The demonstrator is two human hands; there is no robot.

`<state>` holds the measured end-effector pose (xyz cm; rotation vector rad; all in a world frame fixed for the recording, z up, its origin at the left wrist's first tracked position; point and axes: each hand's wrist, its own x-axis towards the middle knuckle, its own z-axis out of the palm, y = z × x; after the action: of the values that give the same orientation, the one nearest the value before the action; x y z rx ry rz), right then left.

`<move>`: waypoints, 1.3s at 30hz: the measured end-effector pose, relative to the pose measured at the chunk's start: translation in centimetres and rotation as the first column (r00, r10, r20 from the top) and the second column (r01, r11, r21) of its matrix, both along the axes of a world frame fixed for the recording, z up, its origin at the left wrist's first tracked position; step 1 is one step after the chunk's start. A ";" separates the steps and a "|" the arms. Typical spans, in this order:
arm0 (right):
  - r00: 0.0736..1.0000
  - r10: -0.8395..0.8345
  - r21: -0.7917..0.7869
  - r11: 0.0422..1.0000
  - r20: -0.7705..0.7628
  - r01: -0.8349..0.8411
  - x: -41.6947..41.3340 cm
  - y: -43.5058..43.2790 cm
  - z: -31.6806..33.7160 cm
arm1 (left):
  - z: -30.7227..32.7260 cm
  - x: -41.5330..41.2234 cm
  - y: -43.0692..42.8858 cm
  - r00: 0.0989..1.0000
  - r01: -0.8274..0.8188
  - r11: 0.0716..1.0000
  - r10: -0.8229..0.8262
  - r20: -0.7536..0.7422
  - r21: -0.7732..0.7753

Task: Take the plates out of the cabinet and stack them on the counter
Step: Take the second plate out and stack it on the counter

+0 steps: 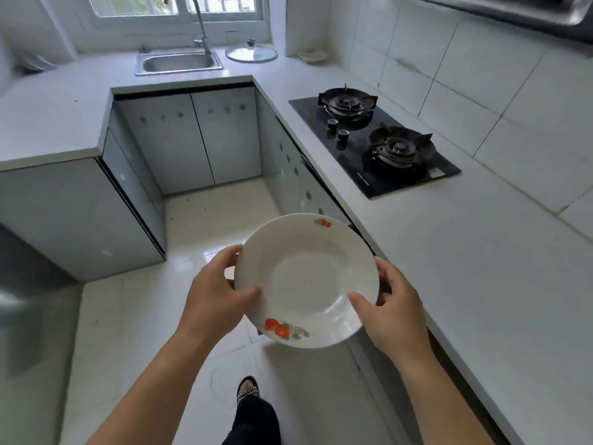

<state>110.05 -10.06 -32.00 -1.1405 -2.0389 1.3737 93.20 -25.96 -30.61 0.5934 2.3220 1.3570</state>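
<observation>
Plate count: one round white ceramic plate [306,281], two hands on it

You hold the single plate face up in the air, over the pale tiled floor [205,220] and just beside the edge of the white stone counter [481,284] on your right; its right rim overlaps that edge in the view. Two fruit prints show on the rim, one at the far side and one at the near side.

Your left hand [218,290] grips the left rim: the thumb lies flat on top and the fingers curl underneath, with one fingertip showing at the far edge. Your right hand [394,309] grips the right rim the same way, thumb pressed on the upper face and fingers curled round the outside. How the hidden fingers lie under the plate, you cannot tell.

On the counter farther along sits one black glass gas hob [417,175] with two burners and two knobs. At the far end you see one steel sink [179,62] with one tap [200,24], one glass pot lid [251,54] beside it, and one small dish [313,55] in the corner. Two pale cabinet doors [224,136] under the sink stand closed. One sandalled foot [247,387] shows below the plate.
</observation>
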 end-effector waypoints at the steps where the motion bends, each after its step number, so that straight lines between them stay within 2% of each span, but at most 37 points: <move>1: 1.000 0.009 -0.008 1.000 -0.011 -0.009 -0.5 -0.3 0.2 | 0.3 -0.4 -0.5 1.000 -0.020 1.000 0.019 0.007 0.016; 8: 0.998 0.062 0.033 0.998 -0.019 -0.061 -6.2 -1.8 1.9 | 0.3 -5.6 -3.1 0.996 -0.069 0.992 0.062 0.070 0.102; 12: 0.993 0.117 0.030 0.993 -0.021 -0.116 -13.2 -4.0 2.0 | 0.0 -11.3 -6.1 0.989 -0.136 0.985 0.129 0.073 0.107; 20: 0.953 0.301 0.070 0.951 -0.012 -0.300 -29.9 -11.2 1.5 | 0.7 -24.0 -15.6 0.948 -0.318 0.946 0.319 -0.012 0.068; 27: 0.906 0.423 0.080 0.902 0.021 -0.424 -38.6 -15.1 1.0 | 0.1 -30.3 -21.3 0.902 -0.431 0.897 0.430 0.030 0.099; 34: 0.899 0.437 0.047 0.897 0.031 -0.438 -45.1 -15.5 0.1 | -1.0 -35.8 -21.7 0.871 -0.489 0.866 0.478 0.115 0.104; 39: 0.919 0.394 0.032 0.919 0.020 -0.394 -50.4 -13.1 -0.3 | -1.2 -41.7 -18.8 0.879 -0.475 0.877 0.469 0.081 0.073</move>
<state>59.62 -23.14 -32.30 -0.7463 -2.3845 1.5032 51.55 -44.78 -31.81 -0.0084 2.4612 1.6686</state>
